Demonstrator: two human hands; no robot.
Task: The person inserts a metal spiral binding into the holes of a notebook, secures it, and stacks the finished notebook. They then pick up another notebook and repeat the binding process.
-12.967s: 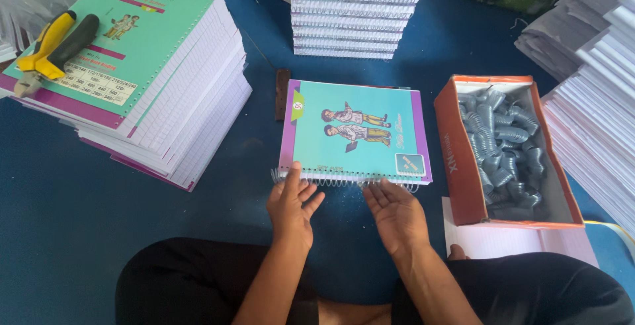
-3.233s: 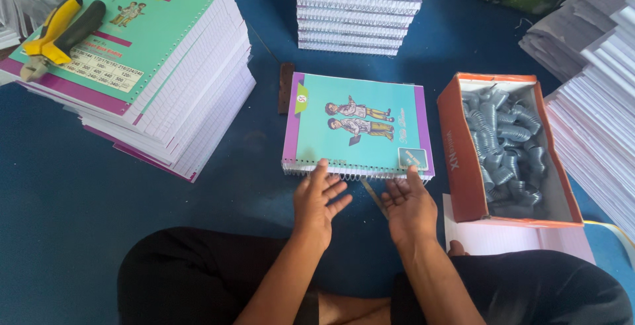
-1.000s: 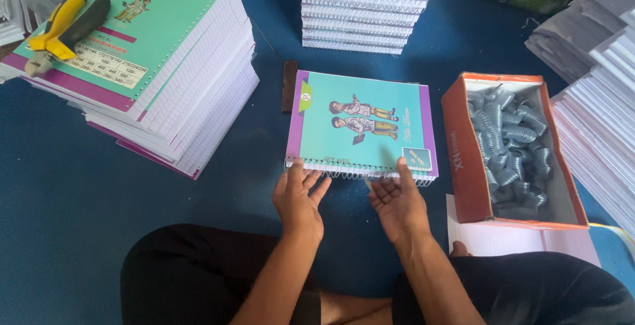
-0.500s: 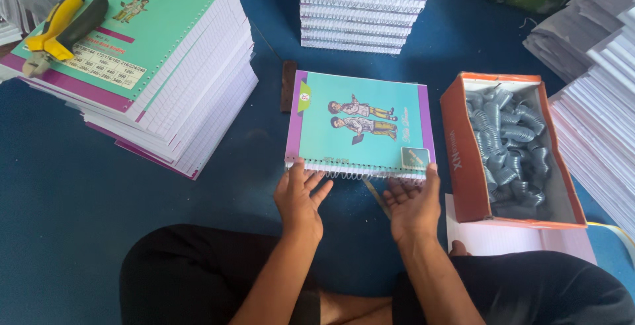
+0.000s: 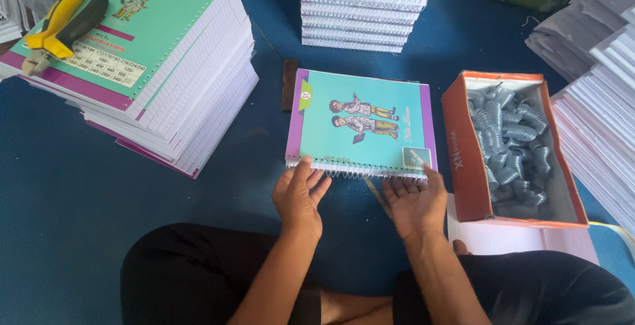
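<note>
Notebook [image 5: 360,123] with a teal cover and purple edges lay flat on the blue floor [image 5: 99,199] just above the middle of the frame, its bound edge turned toward the person so both hands could work along it. A wire spiral [image 5: 360,171] ran along that lower edge. The left hand [image 5: 299,196] rested with loosely spread fingers at the left end of the spiral, touching it and gripping nothing. The right hand [image 5: 413,202] lay open, palm partly turned up, its fingertips at the notebook's lower right corner, likewise clenched on nothing.

Just right of the notebook stood an orange cardboard box [image 5: 466,159] full of grey coiled wire bindings [image 5: 509,146], seemingly kept within easy reach of the right hand. A tall pile of unbound, punched pads [image 5: 178,93] filled the upper left, with yellow-handled pliers [image 5: 56,30] parked on top. A stack of spiral-bound books [image 5: 364,7] stood at the upper middle, well apart from the hands. White paper stacks [image 5: 595,113] lined the right edge.
</note>
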